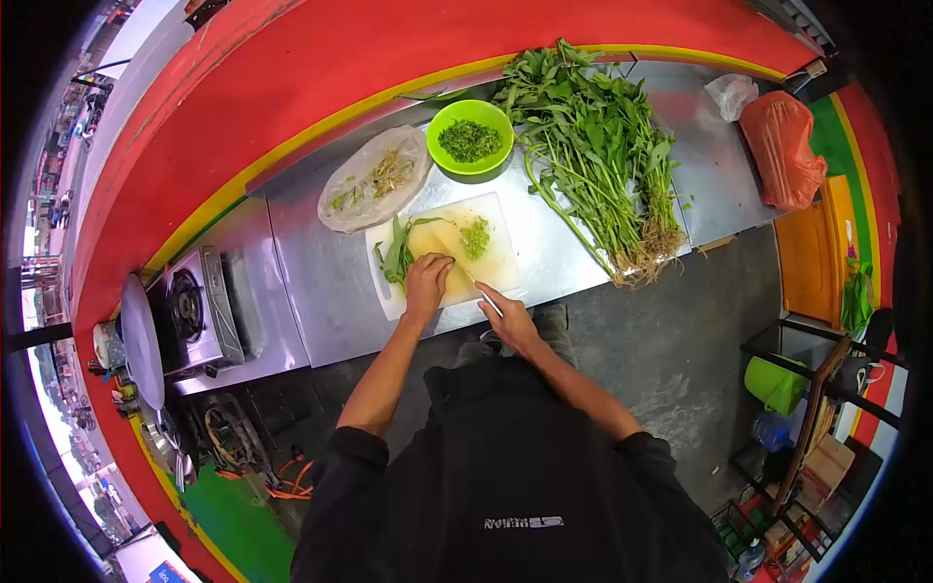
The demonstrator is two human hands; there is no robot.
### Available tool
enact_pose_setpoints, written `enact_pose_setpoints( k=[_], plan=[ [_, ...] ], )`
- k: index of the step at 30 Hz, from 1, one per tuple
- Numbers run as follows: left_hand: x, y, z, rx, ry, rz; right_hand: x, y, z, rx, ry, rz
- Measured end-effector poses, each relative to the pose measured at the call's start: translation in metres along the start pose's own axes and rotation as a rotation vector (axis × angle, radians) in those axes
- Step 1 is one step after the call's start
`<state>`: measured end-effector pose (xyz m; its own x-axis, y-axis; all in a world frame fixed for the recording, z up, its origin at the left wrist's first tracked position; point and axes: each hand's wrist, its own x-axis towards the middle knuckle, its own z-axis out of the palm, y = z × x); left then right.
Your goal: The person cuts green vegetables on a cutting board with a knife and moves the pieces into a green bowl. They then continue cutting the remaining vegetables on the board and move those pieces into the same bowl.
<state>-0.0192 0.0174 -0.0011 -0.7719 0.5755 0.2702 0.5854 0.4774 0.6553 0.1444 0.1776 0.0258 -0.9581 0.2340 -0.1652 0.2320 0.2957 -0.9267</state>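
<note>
A white cutting board (496,228) with yellowish patches lies on the metal counter. My left hand (426,285) is closed, fingers curled, on a bunch of leafy greens (397,255) whose leaves stick out to its left. In my right hand (510,319) is a knife (489,299), gripped by its light handle; the blade reaches over the board beside my left fingertips. A small pile of chopped green stems (474,238) sits on the board above the knife. My left fingers hide the stems they press on.
Behind the board stand a lime-green bowl (448,163) of chopped greens and a plastic bag (340,209) with trimmings. Rooted, leafy greens (598,146) cover the counter to the right, with a red plastic bag (783,151) beyond. At left is a gas stove (209,311).
</note>
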Motion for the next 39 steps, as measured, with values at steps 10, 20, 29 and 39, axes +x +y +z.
enact_pose_setpoints(
  k=[10,20,29,39],
  plan=[
    [0.0,0.0,0.0,-0.01,-0.001,-0.023,0.006,-0.011,0.003,-0.006,0.034,-0.043],
    [-0.002,0.004,0.0,0.021,-0.013,-0.054,0.008,-0.021,-0.007,-0.006,-0.066,0.117],
    [0.001,0.009,-0.004,0.082,-0.003,0.018,0.001,-0.014,-0.008,0.005,-0.044,0.081],
    [-0.003,0.001,-0.006,0.028,-0.059,0.008,0.006,-0.012,-0.001,0.018,-0.019,0.035]
  ],
)
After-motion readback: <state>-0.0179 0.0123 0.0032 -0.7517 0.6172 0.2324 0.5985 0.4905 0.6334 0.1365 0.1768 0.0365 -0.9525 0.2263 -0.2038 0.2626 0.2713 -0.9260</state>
